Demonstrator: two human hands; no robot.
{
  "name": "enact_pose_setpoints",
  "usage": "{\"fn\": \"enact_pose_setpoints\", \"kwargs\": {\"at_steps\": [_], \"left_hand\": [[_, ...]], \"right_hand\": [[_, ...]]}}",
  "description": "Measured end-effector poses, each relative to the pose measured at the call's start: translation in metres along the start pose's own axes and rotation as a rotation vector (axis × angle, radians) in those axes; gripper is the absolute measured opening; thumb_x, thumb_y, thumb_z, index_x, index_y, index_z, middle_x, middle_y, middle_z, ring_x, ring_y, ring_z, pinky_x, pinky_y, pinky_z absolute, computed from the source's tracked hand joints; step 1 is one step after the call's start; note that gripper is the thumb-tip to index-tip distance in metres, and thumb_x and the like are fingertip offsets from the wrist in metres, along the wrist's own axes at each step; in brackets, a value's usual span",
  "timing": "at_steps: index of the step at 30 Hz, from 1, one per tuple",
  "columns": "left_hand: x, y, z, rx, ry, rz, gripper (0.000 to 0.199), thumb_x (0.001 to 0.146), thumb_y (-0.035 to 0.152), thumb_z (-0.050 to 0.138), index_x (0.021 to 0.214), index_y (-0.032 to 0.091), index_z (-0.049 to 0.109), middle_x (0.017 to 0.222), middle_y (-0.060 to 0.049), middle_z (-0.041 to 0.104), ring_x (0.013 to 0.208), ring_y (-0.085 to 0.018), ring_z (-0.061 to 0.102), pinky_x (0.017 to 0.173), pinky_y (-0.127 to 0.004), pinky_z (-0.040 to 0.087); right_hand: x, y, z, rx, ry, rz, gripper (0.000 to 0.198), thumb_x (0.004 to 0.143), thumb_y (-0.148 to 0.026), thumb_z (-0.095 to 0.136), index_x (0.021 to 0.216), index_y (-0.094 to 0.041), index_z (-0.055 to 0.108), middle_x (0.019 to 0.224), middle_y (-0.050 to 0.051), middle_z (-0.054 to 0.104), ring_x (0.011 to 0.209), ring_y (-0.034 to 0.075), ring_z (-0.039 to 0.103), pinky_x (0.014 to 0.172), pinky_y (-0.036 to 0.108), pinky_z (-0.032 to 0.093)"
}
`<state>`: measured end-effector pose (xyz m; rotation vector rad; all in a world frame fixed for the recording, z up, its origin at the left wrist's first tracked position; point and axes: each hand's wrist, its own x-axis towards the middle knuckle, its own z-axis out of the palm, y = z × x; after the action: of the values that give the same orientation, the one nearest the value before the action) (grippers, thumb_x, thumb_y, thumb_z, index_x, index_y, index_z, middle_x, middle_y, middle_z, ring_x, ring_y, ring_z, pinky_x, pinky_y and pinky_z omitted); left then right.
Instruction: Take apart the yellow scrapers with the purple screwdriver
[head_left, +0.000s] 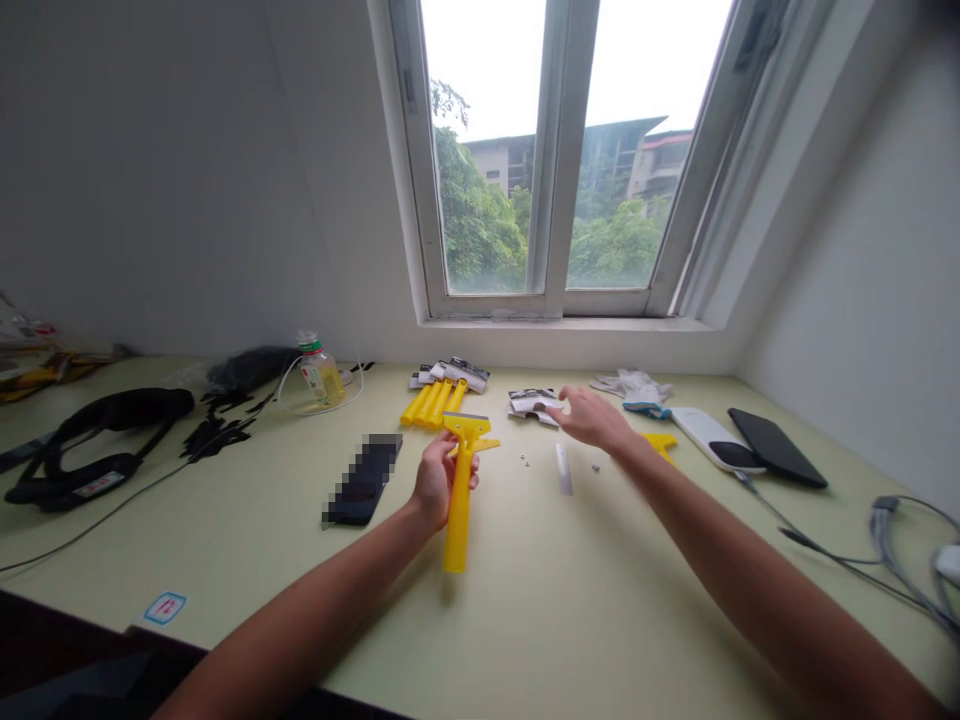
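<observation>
My left hand is wrapped round the neck of a yellow scraper, its handle pointing down toward me and its metal-edged head up. My right hand reaches across the desk to the black-and-white printed packaging cards, thumb and fingers closed at their right edge. Below these cards lie a thin metal blade and a few small screws or nuts. A yellow scraper part sits partly hidden behind my right forearm. Several yellow scraper handles lie at the back, near more printed cards.
A black phone lies left of my left hand. Farther left are a bottle and a black headset strap. To the right lie white gloves, a white power bank, a black device and cables.
</observation>
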<state>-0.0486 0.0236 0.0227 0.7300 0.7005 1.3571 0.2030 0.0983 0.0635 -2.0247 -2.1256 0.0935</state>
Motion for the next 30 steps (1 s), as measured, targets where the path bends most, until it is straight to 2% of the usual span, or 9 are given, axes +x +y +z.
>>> {"fn": "enact_pose_setpoints", "kwargs": {"at_steps": [4, 9, 14, 17, 20, 22, 24, 27, 30], "left_hand": [[-0.002, 0.002, 0.002, -0.003, -0.026, 0.065, 0.027, 0.073, 0.022, 0.068, 0.096, 0.018, 0.054, 0.081, -0.001, 0.058, 0.061, -0.011, 0.058, 0.048, -0.022, 0.043], [-0.003, 0.003, 0.002, 0.009, 0.004, 0.112, 0.039, 0.072, 0.025, 0.077, 0.101, 0.021, 0.051, 0.089, 0.0, 0.059, 0.066, -0.011, 0.062, 0.059, -0.024, 0.048], [0.002, 0.0, -0.004, 0.006, 0.058, 0.084, 0.048, 0.067, 0.023, 0.082, 0.096, 0.021, 0.044, 0.085, 0.001, 0.06, 0.06, -0.009, 0.059, 0.06, -0.023, 0.047], [0.01, 0.005, -0.003, -0.004, 0.068, 0.058, 0.045, 0.066, 0.02, 0.081, 0.095, 0.019, 0.047, 0.083, 0.001, 0.059, 0.059, -0.008, 0.056, 0.058, -0.022, 0.047], [0.026, 0.021, 0.006, 0.006, 0.096, 0.137, 0.035, 0.068, 0.018, 0.077, 0.091, 0.019, 0.05, 0.081, 0.002, 0.056, 0.059, -0.007, 0.054, 0.057, -0.021, 0.048], [0.04, 0.033, 0.017, 0.004, 0.183, 0.225, 0.034, 0.071, 0.016, 0.073, 0.094, 0.021, 0.049, 0.087, 0.002, 0.057, 0.063, -0.008, 0.057, 0.058, -0.022, 0.05], [0.055, 0.044, 0.03, -0.015, 0.256, 0.284, 0.033, 0.076, 0.015, 0.067, 0.099, 0.025, 0.045, 0.093, 0.002, 0.058, 0.067, -0.011, 0.061, 0.057, -0.024, 0.05], [0.072, 0.049, 0.05, -0.087, 0.255, 0.339, 0.028, 0.083, 0.018, 0.06, 0.098, 0.027, 0.038, 0.084, 0.004, 0.056, 0.059, -0.009, 0.057, 0.052, -0.021, 0.045], [0.078, 0.039, 0.067, -0.147, 0.232, 0.379, 0.025, 0.086, 0.026, 0.06, 0.091, 0.025, 0.036, 0.071, 0.007, 0.049, 0.05, -0.006, 0.047, 0.054, -0.02, 0.043]], "right_hand": [[0.041, -0.039, 0.027, 0.102, -0.028, 0.115, 0.08, 0.08, -0.067, 0.049, 0.143, -0.019, 0.037, 0.141, 0.022, 0.041, 0.12, 0.035, 0.054, 0.091, 0.043, 0.044], [0.068, -0.056, 0.052, 0.162, -0.046, 0.271, 0.077, 0.074, -0.056, 0.059, 0.139, -0.019, 0.041, 0.134, 0.023, 0.043, 0.117, 0.044, 0.052, 0.089, 0.057, 0.042], [0.064, -0.048, 0.045, 0.231, 0.067, 0.183, 0.078, 0.073, -0.054, 0.06, 0.142, -0.023, 0.037, 0.142, 0.02, 0.035, 0.128, 0.043, 0.041, 0.098, 0.057, 0.036], [0.045, -0.041, 0.033, 0.293, 0.154, 0.059, 0.083, 0.075, -0.056, 0.059, 0.145, -0.023, 0.03, 0.147, 0.017, 0.03, 0.133, 0.036, 0.038, 0.105, 0.048, 0.036], [0.007, -0.036, 0.029, 0.372, 0.25, -0.133, 0.078, 0.077, -0.055, 0.06, 0.143, -0.025, 0.031, 0.145, 0.013, 0.034, 0.134, 0.028, 0.038, 0.11, 0.04, 0.033], [-0.025, -0.034, 0.033, 0.519, 0.354, -0.351, 0.072, 0.077, -0.051, 0.064, 0.138, -0.024, 0.036, 0.14, 0.014, 0.04, 0.133, 0.029, 0.04, 0.11, 0.045, 0.035], [-0.053, -0.035, 0.039, 0.586, 0.355, -0.467, 0.071, 0.078, -0.048, 0.065, 0.138, -0.027, 0.034, 0.143, 0.013, 0.036, 0.137, 0.029, 0.035, 0.111, 0.047, 0.036], [-0.08, -0.039, 0.045, 0.622, 0.335, -0.477, 0.071, 0.081, -0.044, 0.065, 0.141, -0.03, 0.03, 0.148, 0.013, 0.031, 0.14, 0.03, 0.031, 0.108, 0.049, 0.04], [-0.086, -0.046, 0.045, 0.641, 0.369, -0.487, 0.075, 0.081, -0.042, 0.066, 0.143, -0.033, 0.025, 0.151, 0.013, 0.028, 0.141, 0.032, 0.03, 0.108, 0.053, 0.04]]}}
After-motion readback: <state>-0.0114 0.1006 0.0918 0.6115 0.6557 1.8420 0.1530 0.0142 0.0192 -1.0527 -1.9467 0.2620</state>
